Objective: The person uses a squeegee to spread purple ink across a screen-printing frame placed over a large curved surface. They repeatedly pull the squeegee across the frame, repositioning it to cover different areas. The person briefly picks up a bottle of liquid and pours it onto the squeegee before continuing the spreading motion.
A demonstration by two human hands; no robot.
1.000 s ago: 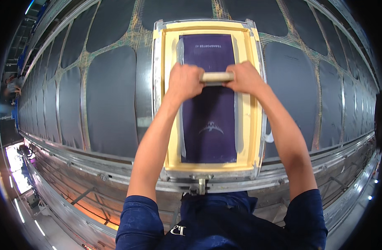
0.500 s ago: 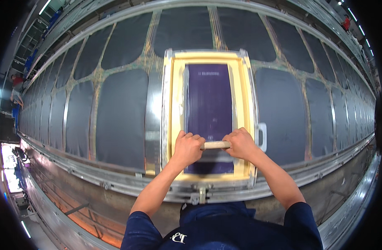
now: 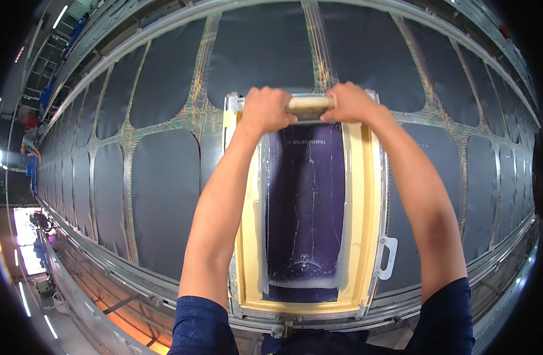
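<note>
My left hand point(image 3: 267, 109) and my right hand point(image 3: 349, 105) are closed round the two ends of a squeegee's pale wooden handle point(image 3: 310, 104), at the far end of a screen-printing frame point(image 3: 369, 231). The frame has yellow inner borders and metal edges around a dark purple screen point(image 3: 304, 207) bearing lettering, a pale emblem, thin whitish streaks and a grey-white band of residue near its lower end. My forearms reach along both sides of it. A white metal loop handle point(image 3: 387, 258) sticks out from the frame's right side. The squeegee's blade is mostly hidden.
Dark grey fabric panels point(image 3: 162, 189) are laid in rows along a long table, separated by coloured streaky strips. Metal rails point(image 3: 105, 266) border the table's near and far edges. A co-worker point(image 3: 30, 133) is at the far left, beside the table's end.
Since half a second ago, both hands and the squeegee have swept from the screen's near end up to its far end. Whitish residue now shows near the screen's lower end.
</note>
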